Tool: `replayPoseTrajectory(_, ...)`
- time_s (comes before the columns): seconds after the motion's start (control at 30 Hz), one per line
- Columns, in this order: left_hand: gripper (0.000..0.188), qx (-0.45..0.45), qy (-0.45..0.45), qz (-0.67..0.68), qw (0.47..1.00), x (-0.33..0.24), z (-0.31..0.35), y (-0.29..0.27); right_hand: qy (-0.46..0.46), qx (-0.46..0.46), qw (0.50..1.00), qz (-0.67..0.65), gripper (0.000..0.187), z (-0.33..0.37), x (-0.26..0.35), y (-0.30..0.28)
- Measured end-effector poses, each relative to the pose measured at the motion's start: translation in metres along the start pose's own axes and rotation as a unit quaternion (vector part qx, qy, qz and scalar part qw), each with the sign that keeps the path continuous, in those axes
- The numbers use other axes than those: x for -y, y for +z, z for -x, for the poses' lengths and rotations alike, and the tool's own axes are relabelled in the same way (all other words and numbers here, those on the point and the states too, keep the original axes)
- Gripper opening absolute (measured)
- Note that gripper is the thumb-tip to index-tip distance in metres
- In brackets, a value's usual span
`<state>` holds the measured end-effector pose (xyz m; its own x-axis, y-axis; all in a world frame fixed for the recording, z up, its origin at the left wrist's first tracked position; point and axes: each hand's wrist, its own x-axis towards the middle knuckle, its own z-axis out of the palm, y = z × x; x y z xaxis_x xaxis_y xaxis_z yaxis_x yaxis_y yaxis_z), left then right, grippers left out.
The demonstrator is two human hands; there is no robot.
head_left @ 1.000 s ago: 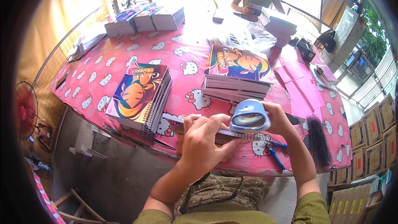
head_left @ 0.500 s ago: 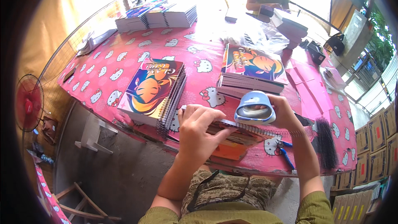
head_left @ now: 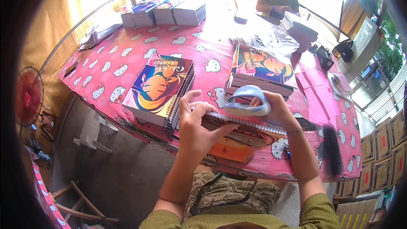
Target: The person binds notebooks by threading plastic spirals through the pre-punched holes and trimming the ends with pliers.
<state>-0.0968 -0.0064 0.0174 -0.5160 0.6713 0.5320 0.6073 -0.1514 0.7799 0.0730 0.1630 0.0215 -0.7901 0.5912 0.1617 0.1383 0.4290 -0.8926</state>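
Observation:
My left hand (head_left: 197,121) grips a notebook (head_left: 229,146) standing on its edge at the table's front, thumb on the near cover and fingers behind. Its punched spine edge faces up, with a coil along part of it. Fingers of my right hand (head_left: 277,108) are in the opening of a blue-and-white rubber slipper (head_left: 259,110), held just above that edge. Coil also shows by my right wrist. Left of my hands lies a stack of coil-bound notebooks (head_left: 157,87); beyond them is another stack (head_left: 263,68). Blue-handled pliers (head_left: 288,154) are mostly hidden by my right forearm.
Black coils (head_left: 333,148) lie at the table's right edge beside pink sheets (head_left: 318,91). More notebook stacks (head_left: 184,15) stand at the back left. A person (head_left: 277,0) sits across the pink table. A fan (head_left: 29,97) and plastic stool (head_left: 95,129) are left, cartons (head_left: 379,140) right.
My right hand has moved the slipper left along the notebook's spine edge and tilted it. My left fingers have spread and lifted somewhat. The pliers are now mostly covered by my forearm.

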Motion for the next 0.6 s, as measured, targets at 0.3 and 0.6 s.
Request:
replayPoseTrajectory(0.3,0.046,0.027,-0.086,0.184,0.979,0.031,0.004,-0.009,0.009,0.019,0.974,-0.227,0.031,-0.005,0.024,0.010)
replayPoseTrajectory(0.6,0.042,-0.002,-0.156,0.394,0.906,0.035,0.007,-0.011,-0.062,0.064,0.980,-0.179,0.041,-0.016,0.023,0.014)
